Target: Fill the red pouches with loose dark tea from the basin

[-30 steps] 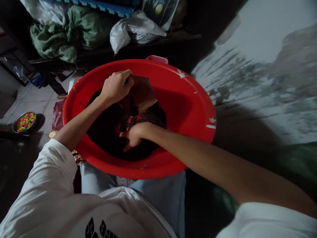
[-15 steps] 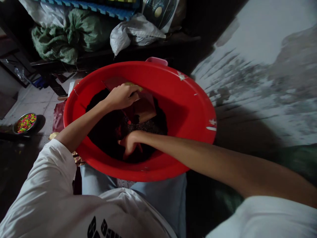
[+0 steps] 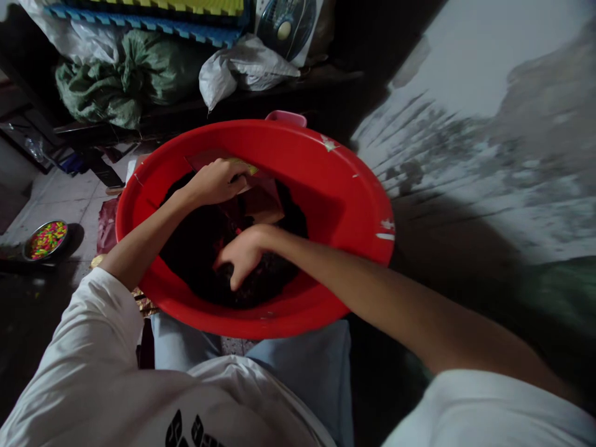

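A wide red tub (image 3: 347, 186) holds a dark loose mass (image 3: 186, 254), its small pieces hard to make out in the shade. My left hand (image 3: 221, 180) is closed on the upper edge of a see-through plastic packet (image 3: 265, 198) with a yellow-green strip, tilted inside the tub. Below the packet, my right hand (image 3: 244, 251) is low over the dark mass. Its thumb and a finger are spread apart, while the other fingers are partly hidden.
On the floor at the left is a metal bowl (image 3: 45, 240) of brightly coloured small pieces. Behind the tub, a shelf bears a green sack (image 3: 100, 93), a white sack (image 3: 246, 65) and a fan (image 3: 285, 28). A stained wall (image 3: 465, 155) rises on the right.
My right hand has lifted a little out of the dark mass toward the packet, its thumb now separated from the fingers. My left hand keeps its hold. The whole view has shifted slightly.
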Available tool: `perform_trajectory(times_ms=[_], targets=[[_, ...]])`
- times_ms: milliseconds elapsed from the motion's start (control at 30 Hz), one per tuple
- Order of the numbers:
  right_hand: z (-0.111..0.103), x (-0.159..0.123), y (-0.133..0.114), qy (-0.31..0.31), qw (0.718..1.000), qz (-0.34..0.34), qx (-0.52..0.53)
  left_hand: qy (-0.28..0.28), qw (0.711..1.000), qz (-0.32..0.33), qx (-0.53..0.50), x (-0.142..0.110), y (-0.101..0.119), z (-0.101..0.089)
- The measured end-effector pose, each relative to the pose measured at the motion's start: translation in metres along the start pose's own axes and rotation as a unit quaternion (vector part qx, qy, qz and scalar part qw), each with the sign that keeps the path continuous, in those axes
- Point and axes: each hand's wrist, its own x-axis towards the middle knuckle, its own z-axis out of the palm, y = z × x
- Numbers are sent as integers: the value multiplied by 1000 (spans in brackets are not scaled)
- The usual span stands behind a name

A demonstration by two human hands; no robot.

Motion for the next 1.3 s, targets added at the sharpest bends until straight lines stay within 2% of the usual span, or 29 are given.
perform_trajectory(times_ms=[67,133,233,333,400,467,567,667,733,767,833,900,967,1100,1200,1233,1300], targets=[[-17,-29,15,-24,1000,13,5,-4,1000,11,-7,0,-1,-1],[-29,-54,32,10,998,61,29,-7,1000,12,-11,-1,0,-1],[-38,-75,52,116,983,132,43,-15,1000,-5,-2,-2,3,0],[-40,-76,55,283,944,161,48,-17,999,-29,8,-2,5,-1],[-40,-70,49,392,904,159,59,3,999,-34,6,-2,5,-4],[-40,-63,43,455,874,159,66,32,999,-36,1,-2,5,-7],[-40,-60,42,499,856,130,44,74,995,-55,-23,-3,0,-11],[-38,-69,44,533,845,19,40,163,980,-86,-80,2,-13,-8],[-36,-80,42,521,846,-81,85,254,952,-103,-138,9,-24,-5],[-35,-87,40,491,853,-132,116,301,932,-109,-168,13,-30,-4],[-33,-103,35,393,878,-214,168,367,897,-109,-223,20,-38,-3],[-32,-117,32,295,898,-259,199,405,871,-102,-260,25,-42,-4],[-31,-128,34,252,898,-284,225,426,857,-97,-273,28,-41,-6],[-34,-139,50,255,868,-312,290,483,822,-111,-281,24,-36,-17],[-37,-143,60,202,860,-358,302,538,789,-86,-284,20,-40,-32],[-39,-143,62,181,866,-362,293,553,784,-70,-274,18,-44,-37],[-40,-138,63,158,905,-301,254,556,792,-44,-247,16,-51,-46]])
